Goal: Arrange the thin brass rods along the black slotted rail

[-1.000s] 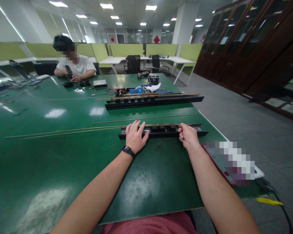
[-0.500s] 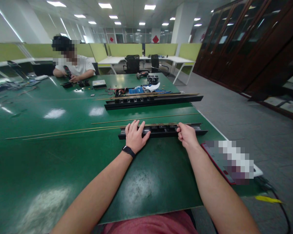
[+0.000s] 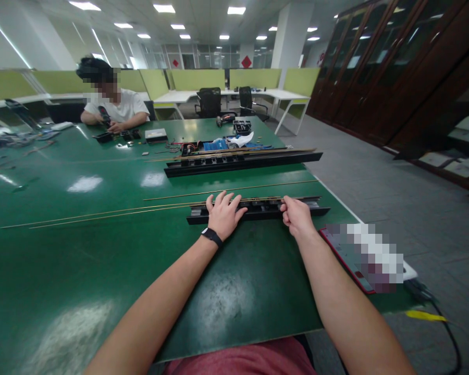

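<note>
A black channel-shaped rail (image 3: 258, 213) lies crosswise on the green table in front of me. My left hand (image 3: 223, 214) rests over its left part, palm down with the fingers spread. Two thin brass-coloured rods (image 3: 101, 213) run along the rail, pass under my left hand and stretch far out to the left. My right hand (image 3: 297, 214) is closed in a pinch at the rail's right part, around the right end of a rod; the fingers partly hide that end. Just beyond the rail lies another thin rod (image 3: 234, 190).
A longer black rail (image 3: 242, 164) with rods on it lies farther back, before blue parts (image 3: 217, 145) and a power drill (image 3: 224, 120). A red-edged device (image 3: 347, 258) sits at the right table edge. A co-worker (image 3: 117, 107) sits at the far left, handling a tool.
My left hand has shifted slightly to the right along the rail. The rods' left ends reach a little farther left in view, while the right hand keeps its pinch.
</note>
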### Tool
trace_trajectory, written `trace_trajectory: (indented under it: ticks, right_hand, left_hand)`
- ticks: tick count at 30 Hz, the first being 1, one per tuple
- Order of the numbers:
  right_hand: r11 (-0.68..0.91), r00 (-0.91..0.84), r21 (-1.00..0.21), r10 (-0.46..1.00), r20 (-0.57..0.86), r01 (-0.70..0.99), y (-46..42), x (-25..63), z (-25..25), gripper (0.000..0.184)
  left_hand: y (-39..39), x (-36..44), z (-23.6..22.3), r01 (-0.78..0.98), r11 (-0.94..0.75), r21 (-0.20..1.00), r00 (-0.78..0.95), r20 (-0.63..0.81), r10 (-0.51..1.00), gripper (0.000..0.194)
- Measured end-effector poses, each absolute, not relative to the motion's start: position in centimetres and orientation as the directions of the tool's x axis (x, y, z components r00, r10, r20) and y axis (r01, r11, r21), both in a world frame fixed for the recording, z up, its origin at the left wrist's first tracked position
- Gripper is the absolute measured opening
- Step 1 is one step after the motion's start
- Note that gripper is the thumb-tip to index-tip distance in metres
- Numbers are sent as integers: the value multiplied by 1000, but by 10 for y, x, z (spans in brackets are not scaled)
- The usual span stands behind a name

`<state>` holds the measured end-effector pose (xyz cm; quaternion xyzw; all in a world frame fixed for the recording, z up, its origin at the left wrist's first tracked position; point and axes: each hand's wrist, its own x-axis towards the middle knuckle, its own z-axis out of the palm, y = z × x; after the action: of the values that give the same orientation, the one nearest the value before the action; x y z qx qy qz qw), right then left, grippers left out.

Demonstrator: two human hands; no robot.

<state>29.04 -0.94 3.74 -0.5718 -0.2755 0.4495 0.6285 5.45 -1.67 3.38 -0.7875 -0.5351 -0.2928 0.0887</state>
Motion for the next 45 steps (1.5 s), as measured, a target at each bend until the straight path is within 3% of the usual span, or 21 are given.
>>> trace_trajectory:
  ticks: [24, 45]
  right_hand:
    - [-42, 443, -970, 884, -148, -239, -12, 291, 39, 17]
    - [-45, 439, -971, 886, -147, -233, -12, 291, 37, 14]
  left_hand:
    - [-20, 35, 42, 909, -397, 131, 276, 525, 805, 34]
    - [-46, 40, 38, 934, -318, 162, 180, 554, 813, 47]
